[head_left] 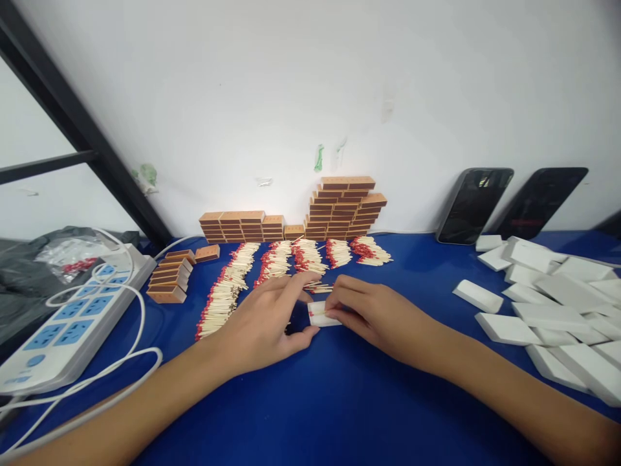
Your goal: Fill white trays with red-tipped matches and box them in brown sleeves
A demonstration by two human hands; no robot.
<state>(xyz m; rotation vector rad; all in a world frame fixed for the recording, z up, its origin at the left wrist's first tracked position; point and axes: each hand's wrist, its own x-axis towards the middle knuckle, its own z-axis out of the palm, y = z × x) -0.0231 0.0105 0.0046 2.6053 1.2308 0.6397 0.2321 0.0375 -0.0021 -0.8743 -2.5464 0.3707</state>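
Observation:
A small white matchbox tray (319,320) lies on the blue tabletop between my hands, with a few red match heads showing at its left end. My right hand (361,305) is closed in a pinch over the tray's right part, its fingertips on pale matchsticks. Just left of the tray, my left hand (272,317) curves with thumb and fingers apart. Its thumb tip is close to the tray's near corner; whether it touches is unclear. Beyond the hands lie loose piles of red-tipped matches (310,255), and a long row of matches (226,291) runs beside my left hand.
Stacked matchboxes (339,210) line the wall, and more boxes (168,279) stand at left. A white power strip (72,317) with looping cables fills the left side. White trays (557,304) are heaped at right, below two phones (478,204) leaning on the wall.

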